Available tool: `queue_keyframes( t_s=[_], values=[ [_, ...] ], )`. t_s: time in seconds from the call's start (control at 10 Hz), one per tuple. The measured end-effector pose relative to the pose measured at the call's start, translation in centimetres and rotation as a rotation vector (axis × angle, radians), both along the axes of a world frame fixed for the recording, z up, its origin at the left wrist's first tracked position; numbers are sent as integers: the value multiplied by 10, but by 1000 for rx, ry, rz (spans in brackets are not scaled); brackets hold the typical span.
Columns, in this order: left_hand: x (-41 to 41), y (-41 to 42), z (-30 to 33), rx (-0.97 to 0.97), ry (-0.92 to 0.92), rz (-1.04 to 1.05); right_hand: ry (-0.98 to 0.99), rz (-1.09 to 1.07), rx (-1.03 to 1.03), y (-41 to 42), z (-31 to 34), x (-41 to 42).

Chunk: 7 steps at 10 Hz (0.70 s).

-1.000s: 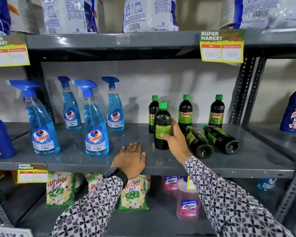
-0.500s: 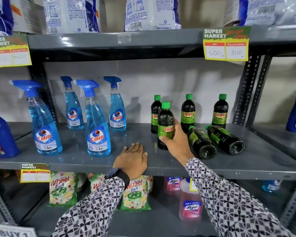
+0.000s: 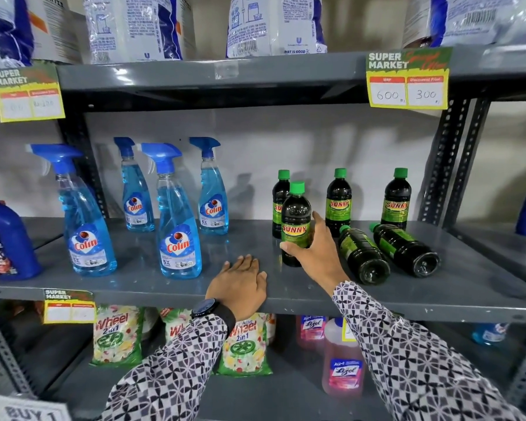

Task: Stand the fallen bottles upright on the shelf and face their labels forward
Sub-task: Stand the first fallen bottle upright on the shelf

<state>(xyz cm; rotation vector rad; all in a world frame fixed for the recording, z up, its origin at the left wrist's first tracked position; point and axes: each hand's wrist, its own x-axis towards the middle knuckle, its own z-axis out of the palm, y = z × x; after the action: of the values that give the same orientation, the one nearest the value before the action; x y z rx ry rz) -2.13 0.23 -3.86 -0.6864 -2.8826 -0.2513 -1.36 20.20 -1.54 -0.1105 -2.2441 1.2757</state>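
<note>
I see a dark SUNNY bottle with a green cap standing upright on the grey shelf, its label facing me. Three more upright bottles stand behind it. Two fallen bottles lie beside it, bases toward me.

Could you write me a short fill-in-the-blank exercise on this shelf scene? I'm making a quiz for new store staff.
1. The right hand grips an upright dark plastic bottle with a green cap whose label reads ____.
2. Beside it, ____ dark green-capped bottles lie on their sides on the grey metal shelf.
3. The left hand rests flat on the shelf's ____ edge.
4. The blue trigger spray bottles all stand ____.

Missing words: SUNNY; two; front; upright
</note>
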Motion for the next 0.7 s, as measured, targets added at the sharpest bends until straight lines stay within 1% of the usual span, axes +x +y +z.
queue_keyframes(
  t_s=[0.1,0.2,0.5,0.7],
  values=[
    [1,0,1,-1,-10,-2,-29,56,-39,-1,3,4],
    [1,-1,2,-6,-16,-6,-22,50,-45,-4,8,14],
    [1,0,2,-10,-21,-1,-12,184,-68,-5,-10,52],
    [0,-1,1,-10,-36,0,14,191,-71,-9,-8,61]
  ],
)
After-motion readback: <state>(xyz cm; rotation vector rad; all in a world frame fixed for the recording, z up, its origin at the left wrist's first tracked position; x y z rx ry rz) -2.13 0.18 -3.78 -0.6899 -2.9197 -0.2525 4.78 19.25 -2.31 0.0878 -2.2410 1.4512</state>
